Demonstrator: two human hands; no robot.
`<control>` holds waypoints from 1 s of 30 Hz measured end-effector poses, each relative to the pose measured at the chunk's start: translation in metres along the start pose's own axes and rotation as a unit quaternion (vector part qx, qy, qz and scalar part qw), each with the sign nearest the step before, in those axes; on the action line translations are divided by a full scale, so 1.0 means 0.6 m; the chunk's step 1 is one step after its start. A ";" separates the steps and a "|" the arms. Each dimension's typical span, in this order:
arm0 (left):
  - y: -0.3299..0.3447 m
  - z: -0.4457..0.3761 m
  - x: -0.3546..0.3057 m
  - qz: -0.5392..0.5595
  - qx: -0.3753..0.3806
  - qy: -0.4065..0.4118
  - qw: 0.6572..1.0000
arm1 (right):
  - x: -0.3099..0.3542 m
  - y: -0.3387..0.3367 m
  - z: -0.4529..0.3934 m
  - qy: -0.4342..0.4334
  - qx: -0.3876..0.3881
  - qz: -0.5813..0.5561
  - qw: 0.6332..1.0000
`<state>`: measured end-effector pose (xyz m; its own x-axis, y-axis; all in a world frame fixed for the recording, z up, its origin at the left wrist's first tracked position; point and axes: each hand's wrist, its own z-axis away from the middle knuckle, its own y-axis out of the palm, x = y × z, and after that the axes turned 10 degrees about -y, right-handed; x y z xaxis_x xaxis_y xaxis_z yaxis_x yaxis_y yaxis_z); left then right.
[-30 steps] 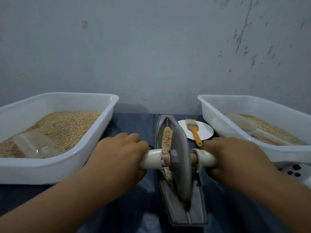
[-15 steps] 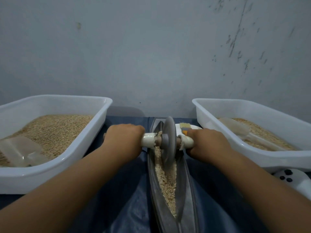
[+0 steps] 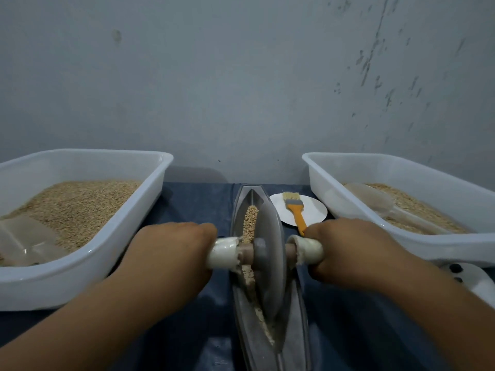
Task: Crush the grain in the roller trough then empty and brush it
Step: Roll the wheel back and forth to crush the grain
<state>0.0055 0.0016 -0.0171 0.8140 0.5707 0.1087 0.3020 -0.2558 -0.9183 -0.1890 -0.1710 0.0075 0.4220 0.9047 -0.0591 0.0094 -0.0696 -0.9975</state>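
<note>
Both hands, left (image 3: 171, 253) and right (image 3: 348, 253), curled around white handles of grey metal roller wheel (image 3: 269, 261) in narrow grey trough (image 3: 296, 317); no legible writing.

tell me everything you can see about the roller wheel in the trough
The roller wheel is a grey, metal-looking disc standing on edge in the narrow grey trough, among tan grain. A brownish axle runs through its hub, with a white handle at each end. The left hand grips one handle and the right hand the other.
</note>
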 end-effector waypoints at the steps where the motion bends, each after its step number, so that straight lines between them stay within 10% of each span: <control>1: 0.010 -0.018 -0.004 0.000 -0.006 -0.005 1.000 | -0.008 0.014 -0.023 0.014 -0.022 0.003 1.000; 9: 0.051 -0.136 -0.012 0.012 -0.011 -0.044 0.999 | -0.057 0.068 -0.143 0.037 -0.201 0.058 0.977; 21: -0.011 0.022 0.007 -0.004 -0.017 0.021 1.000 | -0.005 -0.019 0.041 -0.016 0.038 -0.032 0.999; 30: 0.022 -0.027 -0.001 0.000 -0.004 -0.018 1.000 | -0.022 0.020 -0.039 0.016 -0.024 0.017 0.999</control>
<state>0.0171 -0.0147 -0.0233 0.7958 0.5981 0.0952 0.3067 -0.2625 -0.9149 -0.1730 -0.1937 -0.0025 0.4509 0.8879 -0.0910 0.0376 -0.1208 -0.9920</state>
